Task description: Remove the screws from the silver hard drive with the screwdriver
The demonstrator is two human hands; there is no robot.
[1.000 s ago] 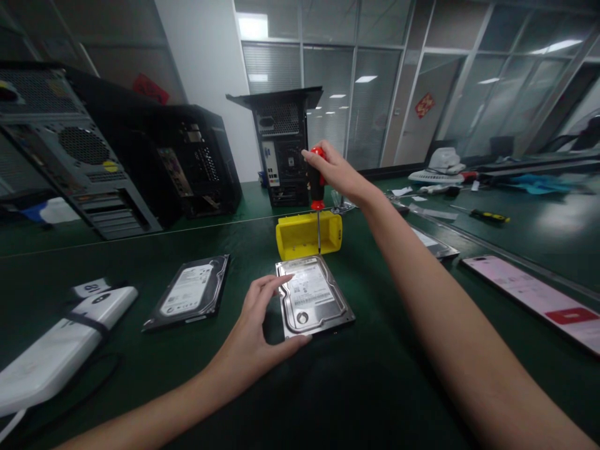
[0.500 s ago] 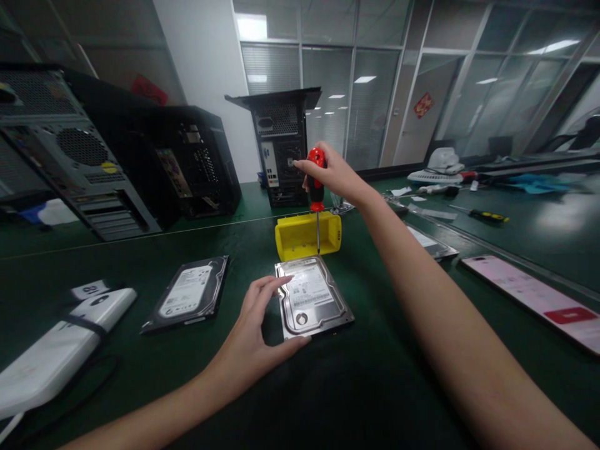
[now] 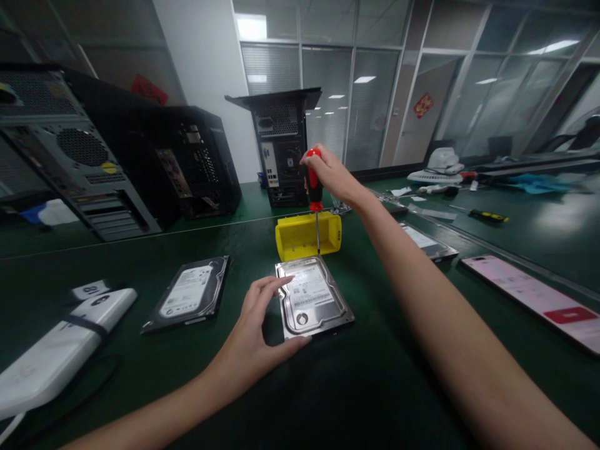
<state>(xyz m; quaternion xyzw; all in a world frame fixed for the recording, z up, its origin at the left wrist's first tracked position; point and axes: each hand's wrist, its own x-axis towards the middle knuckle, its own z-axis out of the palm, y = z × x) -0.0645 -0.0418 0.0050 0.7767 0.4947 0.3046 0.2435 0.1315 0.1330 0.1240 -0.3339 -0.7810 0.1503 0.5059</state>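
A silver hard drive (image 3: 312,294) with a white label lies flat on the green tabletop in front of me. My left hand (image 3: 262,319) grips it from the left, thumb along the near edge and fingertips reaching over the label. My right hand (image 3: 328,172) is wrapped round the red and black handle of a screwdriver (image 3: 316,197). The screwdriver stands nearly upright, its tip at the drive's far right corner; the exact contact is too small to make out. Right behind the drive sits a yellow bin (image 3: 307,234) with a few tiny pieces inside.
To the left lie another hard drive (image 3: 187,290) and a white power strip (image 3: 65,350). A third drive (image 3: 429,240) and a pink-screened phone (image 3: 534,300) are on the right, with a yellow-black screwdriver (image 3: 487,215) beyond. Computer cases (image 3: 281,150) stand at the back.
The fingers of my right hand have turned round the screwdriver handle, and the handle has tilted slightly left. My left hand and the hard drive stay where they were.
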